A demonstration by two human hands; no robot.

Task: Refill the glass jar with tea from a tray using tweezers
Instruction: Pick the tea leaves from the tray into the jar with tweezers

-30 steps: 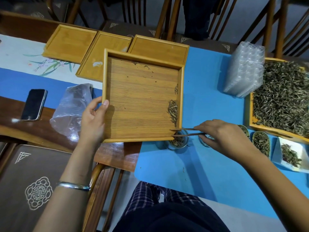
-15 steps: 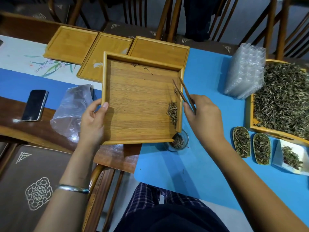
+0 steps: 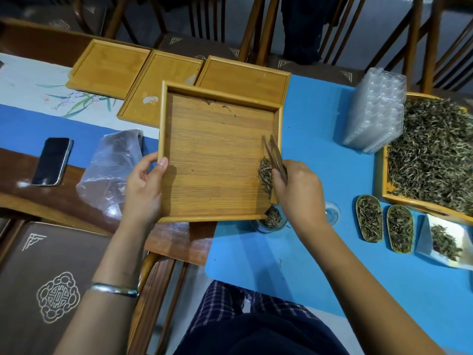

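blue matting [image 3: 320, 155] covers the right half of a long wooden table, with chairs ranged along the far side. left hand [image 3: 143, 193] grips the near left edge of a wooden tray [image 3: 215, 162], thumb over the rim, holding it tipped above the table. its floor is mostly bare; a small heap of tea [image 3: 265, 172] lies against the right wall, and a few stray leaves sit near the far wall. right hand [image 3: 299, 190] is curled round dark tweezers [image 3: 273, 157], whose tips point away along the right wall, just beside the heap. under the tray's near right corner stands the glass jar [image 3: 271, 221], with tea inside and partly hidden by the tray. a second small glass [image 3: 332, 213] shows behind the right wrist. further right, a large tray [image 3: 389, 198] is heaped with tea, two oval scoops [image 3: 369, 221] hold leaves, and a white dish [image 3: 445, 242] holds a small pile. three flat wooden trays [image 3: 110, 65] lie beyond, beside stacked clear plastic packs [image 3: 376, 111].
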